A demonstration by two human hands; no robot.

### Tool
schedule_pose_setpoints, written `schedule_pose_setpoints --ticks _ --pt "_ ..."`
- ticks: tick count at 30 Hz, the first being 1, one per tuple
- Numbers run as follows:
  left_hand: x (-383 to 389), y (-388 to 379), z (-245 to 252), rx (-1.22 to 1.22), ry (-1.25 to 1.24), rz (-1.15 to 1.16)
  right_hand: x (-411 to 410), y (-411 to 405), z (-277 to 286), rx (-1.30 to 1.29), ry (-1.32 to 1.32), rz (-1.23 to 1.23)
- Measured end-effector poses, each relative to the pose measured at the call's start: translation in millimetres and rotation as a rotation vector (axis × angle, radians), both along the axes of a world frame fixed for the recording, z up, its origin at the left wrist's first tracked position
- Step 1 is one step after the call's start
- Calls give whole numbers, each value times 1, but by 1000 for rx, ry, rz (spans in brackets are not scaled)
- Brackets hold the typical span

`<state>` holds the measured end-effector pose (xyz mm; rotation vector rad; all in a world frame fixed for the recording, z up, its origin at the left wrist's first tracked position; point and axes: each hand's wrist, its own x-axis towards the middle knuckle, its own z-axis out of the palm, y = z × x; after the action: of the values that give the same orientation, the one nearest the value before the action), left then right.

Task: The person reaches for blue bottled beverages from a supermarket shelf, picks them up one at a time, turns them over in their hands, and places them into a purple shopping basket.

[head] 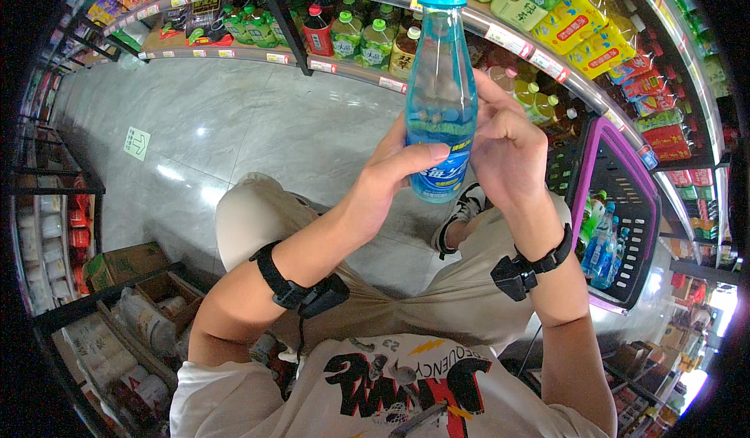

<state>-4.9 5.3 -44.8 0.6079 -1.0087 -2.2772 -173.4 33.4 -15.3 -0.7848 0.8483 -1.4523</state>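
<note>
A clear bluish plastic drink bottle [442,86] with a blue cap stands upright before me, raised over the floor between my knees. My left hand [395,156] is closed around its lower part, thumb across the blue label. On the bottle's right side is my right hand [508,139], fingers bent; some of its fingertips are hidden behind the bottle, so whether they grip or only touch it is unclear. Black straps with small devices sit on both forearms. Right of my right arm is a black shopping basket [633,227] with a purple rim, holding several blue and green bottles [600,250].
Store shelves [504,33] with bottled drinks and yellow multipacks [571,22] curve across the front and right. Grey floor tiles [176,98] bear an arrow sticker [136,143]. At lower left stand a rack [64,315] and a cardboard box [126,265], close to my left elbow.
</note>
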Motion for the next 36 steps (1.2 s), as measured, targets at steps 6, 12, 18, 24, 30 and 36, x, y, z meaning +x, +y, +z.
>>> schedule_pose_setpoints --ticks 6,12,18,24,30,36 --pt "-1 -1 2 -42 2 1 1 -3 1 25 45 17" --pt "0 -1 5 -26 -33 -23 1 -6 -1 -39 37 53" --pt "-1 -2 4 -1 7 -25 -3 -4 -2 -17 -144 3" --pt "0 -1 6 -7 -28 -14 -13 -4 -11 -19 -109 52" --pt "0 -1 5 78 24 -23 -3 -4 -2 9 -148 36" --pt "-2 -1 5 48 10 -8 -7 -5 -4 -21 -96 33"
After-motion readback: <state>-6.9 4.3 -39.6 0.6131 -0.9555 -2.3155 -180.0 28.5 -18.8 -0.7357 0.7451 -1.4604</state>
